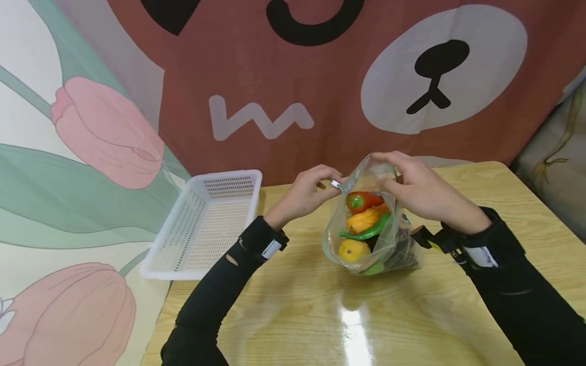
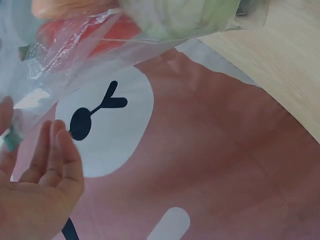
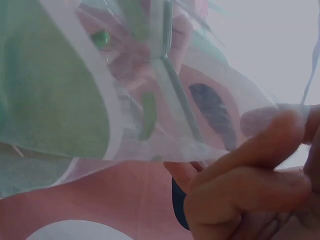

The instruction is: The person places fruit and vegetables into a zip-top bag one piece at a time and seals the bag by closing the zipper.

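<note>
A clear plastic bag (image 1: pixel 389 249) stands on the table with its mouth open toward me. Inside lie a red pepper (image 1: pixel 361 202), an orange vegetable (image 1: pixel 363 219), a green chili (image 1: pixel 368 231) and a yellow round fruit (image 1: pixel 353 250). At the mouth's left corner, my left hand (image 1: pixel 308 195) pinches the bag's edge by a small white-and-green tab (image 2: pixel 11 139) between thumb and index finger. Its other fingers stand free of the plastic. My right hand (image 1: pixel 418 188) grips the far right part of the rim, fingers over the edge, as the right wrist view also shows.
A white perforated plastic basket (image 1: pixel 157 254) sits at the table's left edge, with nothing in it. The wooden table (image 1: pixel 293 315) meets a cloth printed with a bear face (image 1: pixel 274 61) at the back. A flower-patterned cloth (image 1: pixel 91 168) hangs on the left.
</note>
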`<state>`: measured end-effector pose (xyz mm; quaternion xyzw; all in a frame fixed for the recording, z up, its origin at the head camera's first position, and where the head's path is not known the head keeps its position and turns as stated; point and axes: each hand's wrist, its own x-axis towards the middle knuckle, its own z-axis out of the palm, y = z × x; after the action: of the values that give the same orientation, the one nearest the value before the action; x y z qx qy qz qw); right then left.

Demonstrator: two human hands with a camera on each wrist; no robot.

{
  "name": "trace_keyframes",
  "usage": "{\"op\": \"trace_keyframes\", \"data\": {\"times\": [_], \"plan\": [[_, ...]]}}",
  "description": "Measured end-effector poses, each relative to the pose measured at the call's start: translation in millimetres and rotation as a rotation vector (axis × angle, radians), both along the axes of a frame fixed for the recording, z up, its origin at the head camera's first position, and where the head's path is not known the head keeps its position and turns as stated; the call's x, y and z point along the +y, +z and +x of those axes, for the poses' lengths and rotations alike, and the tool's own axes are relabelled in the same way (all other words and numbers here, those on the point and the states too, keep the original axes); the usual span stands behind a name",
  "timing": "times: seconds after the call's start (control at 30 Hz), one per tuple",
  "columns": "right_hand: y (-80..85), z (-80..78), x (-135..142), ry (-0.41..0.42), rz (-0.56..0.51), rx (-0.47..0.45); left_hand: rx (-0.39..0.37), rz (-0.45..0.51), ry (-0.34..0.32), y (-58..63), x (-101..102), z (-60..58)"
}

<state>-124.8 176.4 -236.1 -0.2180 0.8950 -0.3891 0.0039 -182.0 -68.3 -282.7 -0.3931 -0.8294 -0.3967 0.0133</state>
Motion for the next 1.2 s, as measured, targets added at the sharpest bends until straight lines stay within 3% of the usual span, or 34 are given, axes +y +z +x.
{"op": "trace_keyframes", "data": {"times": [0.2,0.4,0.53,0.67,0.77,0.87,1.07,1.2], "plan": [[1.7,3.4,3.2,0.043,0.013,0.063,-0.004,0.081,-0.035,-0.1,4.6,3.7],[2.8,7.0,9.9,0.022,-0.008,0.155,-0.052,0.257,-0.014,-0.3,4.7,7.8],[0.1,12.6,15.3,-0.032,-0.019,0.198,-0.052,0.379,0.049,4.0,5.1,20.4],[-7.1,23.7,25.6,-0.008,0.002,0.274,0.046,0.502,0.153,15.0,9.6,37.9],[-13.1,32.4,32.0,0.066,0.049,0.369,0.091,0.576,0.254,9.5,9.9,35.4],[-18.4,39.7,35.1,0.152,0.102,0.446,0.078,0.639,0.343,-1.4,7.6,27.5],[-25.5,48.3,32.5,0.236,0.129,0.515,0.053,0.774,0.412,-12.5,0.9,22.6],[-25.3,45.8,35.1,0.236,0.097,0.516,-0.018,0.895,0.451,-12.2,-7.2,30.7]]}}
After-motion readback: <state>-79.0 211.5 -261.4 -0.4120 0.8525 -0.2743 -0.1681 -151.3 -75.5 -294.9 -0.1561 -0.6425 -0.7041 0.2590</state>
